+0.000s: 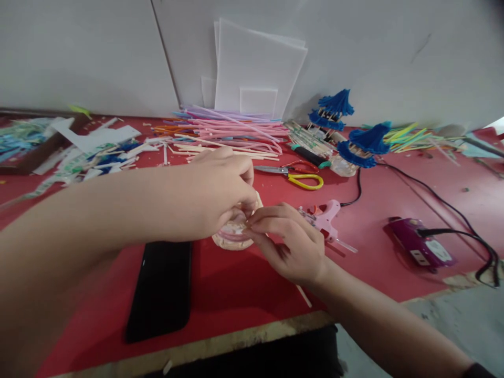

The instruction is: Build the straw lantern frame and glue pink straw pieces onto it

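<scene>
A small round craft piece [233, 244] in cream and pink lies on the red tabletop [228, 294]. My left hand [224, 186] reaches over it from the left, with the fingers bent down and pinched together inside its rim. From the right, my right hand [290, 239] meets it there, thumb and fingertips pressed together at the piece's right side. Whatever is between the fingertips of either hand is too small or hidden to name. Part of the piece is covered by both hands. A pink glue gun [328, 219] rests just beyond my right hand.
Scissors [305, 181] lie behind the hands, a black phone [161, 294] in front at left. Pink sticks [244, 131] are piled against the wall near white sheets [260, 68]. Two blue-roofed models [364, 144] stand at right. A corded purple power strip [421, 244] sits near the edge.
</scene>
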Demonstrator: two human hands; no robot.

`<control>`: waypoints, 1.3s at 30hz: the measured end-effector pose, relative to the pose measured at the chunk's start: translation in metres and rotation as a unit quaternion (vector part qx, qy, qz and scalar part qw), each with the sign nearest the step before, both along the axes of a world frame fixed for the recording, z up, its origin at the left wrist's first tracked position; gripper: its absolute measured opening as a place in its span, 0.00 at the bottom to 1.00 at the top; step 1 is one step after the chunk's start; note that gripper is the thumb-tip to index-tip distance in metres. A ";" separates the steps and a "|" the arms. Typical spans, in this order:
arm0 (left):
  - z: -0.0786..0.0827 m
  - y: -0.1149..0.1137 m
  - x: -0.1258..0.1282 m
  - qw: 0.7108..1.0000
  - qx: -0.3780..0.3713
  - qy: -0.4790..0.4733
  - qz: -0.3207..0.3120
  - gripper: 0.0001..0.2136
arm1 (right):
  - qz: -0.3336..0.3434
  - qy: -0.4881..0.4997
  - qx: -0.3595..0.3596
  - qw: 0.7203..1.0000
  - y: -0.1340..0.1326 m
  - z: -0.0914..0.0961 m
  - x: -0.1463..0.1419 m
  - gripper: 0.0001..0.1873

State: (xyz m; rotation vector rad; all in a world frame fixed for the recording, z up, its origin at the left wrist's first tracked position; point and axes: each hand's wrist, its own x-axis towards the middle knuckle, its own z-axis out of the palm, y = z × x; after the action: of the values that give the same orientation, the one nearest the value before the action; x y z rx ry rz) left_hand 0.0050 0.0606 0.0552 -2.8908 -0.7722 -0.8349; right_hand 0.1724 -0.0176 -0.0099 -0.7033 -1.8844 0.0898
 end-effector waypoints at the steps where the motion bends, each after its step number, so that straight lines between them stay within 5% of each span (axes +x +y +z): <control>1: 0.001 -0.002 -0.001 0.995 -0.035 0.066 -0.066 0.11 | -0.003 0.000 0.000 1.000 0.000 0.000 0.000 0.12; 3: 0.005 -0.007 -0.004 0.991 -0.065 0.084 -0.077 0.09 | -0.012 -0.001 -0.001 1.000 0.000 0.000 0.001 0.12; 9: -0.005 -0.047 -0.015 0.992 -0.025 -0.024 0.125 0.03 | -0.031 -0.003 -0.013 0.999 -0.001 0.000 0.001 0.10; 12: -0.015 -0.063 -0.015 0.986 -0.017 -0.048 0.162 0.04 | -0.031 0.012 -0.011 0.999 -0.002 0.001 -0.001 0.11; 22: -0.030 -0.069 -0.015 0.984 -0.023 -0.107 0.139 0.04 | -0.063 0.030 -0.029 0.997 -0.002 0.009 -0.008 0.10; 30: -0.040 -0.063 -0.020 0.978 -0.020 -0.144 0.146 0.04 | 0.017 -0.281 -0.012 0.960 0.012 0.044 0.019 0.10; 39: -0.035 -0.064 -0.021 0.983 -0.066 -0.106 0.134 0.05 | 0.102 -0.395 0.015 0.913 0.034 0.080 0.026 0.16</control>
State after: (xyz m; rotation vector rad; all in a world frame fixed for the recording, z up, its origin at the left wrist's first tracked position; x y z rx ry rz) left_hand -0.0159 -0.0034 0.0201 -2.7429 -1.2491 -1.1043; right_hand 0.1980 0.0162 0.0697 -0.5551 -2.7289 -0.1115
